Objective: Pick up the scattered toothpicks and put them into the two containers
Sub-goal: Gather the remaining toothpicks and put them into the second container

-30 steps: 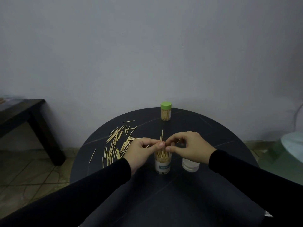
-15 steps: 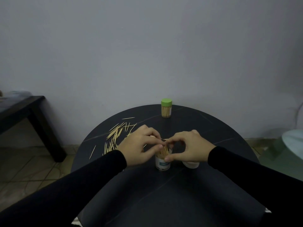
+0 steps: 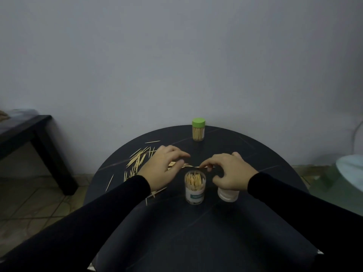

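An open clear container [image 3: 195, 190], nearly full of upright toothpicks, stands at the middle of the round black table [image 3: 196, 228]. A second container with a green lid [image 3: 198, 129] stands shut at the far edge. Scattered toothpicks [image 3: 137, 160] lie on the left part of the table. My left hand [image 3: 161, 167] reaches over them, its relaxed fingertips touching a few just behind the open container. My right hand [image 3: 229, 171] hovers right of the container, with index finger and thumb pinching a toothpick [image 3: 197, 167] that lies flat.
A white lid [image 3: 227, 195] lies on the table under my right wrist. A dark low table [image 3: 29, 132] stands at the left. A pale round object [image 3: 349, 173] sits at the right edge. Tiled floor lies below.
Both hands have left the mouth of the open container and dropped to the table behind it. The left moved onto the loose toothpicks, the right onto a single one.
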### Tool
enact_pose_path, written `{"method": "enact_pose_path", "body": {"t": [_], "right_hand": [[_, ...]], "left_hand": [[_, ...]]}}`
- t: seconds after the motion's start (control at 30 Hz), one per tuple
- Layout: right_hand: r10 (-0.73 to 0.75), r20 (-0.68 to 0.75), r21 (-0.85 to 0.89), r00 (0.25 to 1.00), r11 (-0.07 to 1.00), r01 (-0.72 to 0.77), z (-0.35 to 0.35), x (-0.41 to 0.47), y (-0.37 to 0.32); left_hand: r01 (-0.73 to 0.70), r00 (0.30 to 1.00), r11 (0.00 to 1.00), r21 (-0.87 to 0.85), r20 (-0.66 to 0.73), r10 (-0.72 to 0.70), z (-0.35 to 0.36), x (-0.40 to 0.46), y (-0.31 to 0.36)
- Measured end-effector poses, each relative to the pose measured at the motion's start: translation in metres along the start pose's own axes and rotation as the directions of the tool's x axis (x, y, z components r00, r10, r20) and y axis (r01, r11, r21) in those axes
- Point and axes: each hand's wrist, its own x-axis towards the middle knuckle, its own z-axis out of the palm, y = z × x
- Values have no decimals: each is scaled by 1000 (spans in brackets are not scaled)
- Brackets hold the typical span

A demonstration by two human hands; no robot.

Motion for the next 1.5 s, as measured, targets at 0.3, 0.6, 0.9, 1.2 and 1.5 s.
{"method": "enact_pose_path", "body": {"t": [0.3, 0.6, 0.9, 1.2, 1.5], "right_hand": [[202, -31, -409, 979, 891, -197, 23, 32, 9], [171, -10, -428, 985, 890, -159, 21, 67, 8], [42, 101, -351, 994, 936, -4, 17, 92, -3], [-113, 186, -298, 976, 940, 166, 32, 104, -18], [-86, 69, -255, 994, 962, 101, 23, 100, -9]], "left_hand": [[191, 926, 877, 441, 215, -310, 14, 11, -33], [156, 932, 871, 466, 222, -285, 17, 24, -32], [67, 963, 888, 455, 203, -177, 23, 25, -25], [86, 949, 856, 510, 220, -227, 12, 25, -33], [160, 925, 869, 468, 235, -297, 3, 28, -41]]}}
